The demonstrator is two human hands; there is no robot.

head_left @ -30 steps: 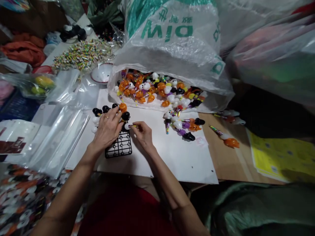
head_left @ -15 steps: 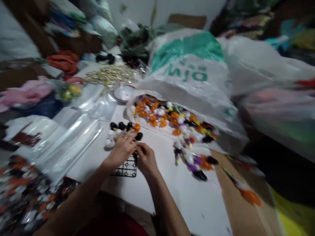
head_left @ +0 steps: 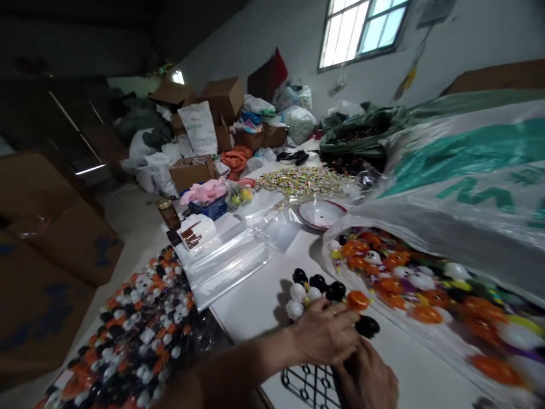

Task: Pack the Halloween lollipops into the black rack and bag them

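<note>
A black plastic grid rack (head_left: 313, 386) lies near the table's front edge, its far part hidden under my hands. Round-headed plastic pieces stand at its far side: black ones (head_left: 317, 282), white ones (head_left: 298, 292) and an orange one (head_left: 356, 300). Another black piece (head_left: 367, 326) is beside my fingertips. My left hand (head_left: 330, 330), with a ring on one finger, reaches over the rack, its fingers bent and close together. Against its fingertips, my right hand (head_left: 369, 375) is closed at the rack's right side. Whatever the two hands grip between them is hidden.
On the right, a large white sack (head_left: 426, 216) spills orange, white, black and purple pieces. Clear plastic bags (head_left: 230, 261) lie left, with an enamel basin (head_left: 322, 215) behind. Packed bags of pieces (head_left: 140, 318) and a cardboard box (head_left: 46, 261) stand beyond the table's left side.
The view has swung left and up, bringing in the window and boxes. Both hands remain together at the rack, lower and further right in the picture.
</note>
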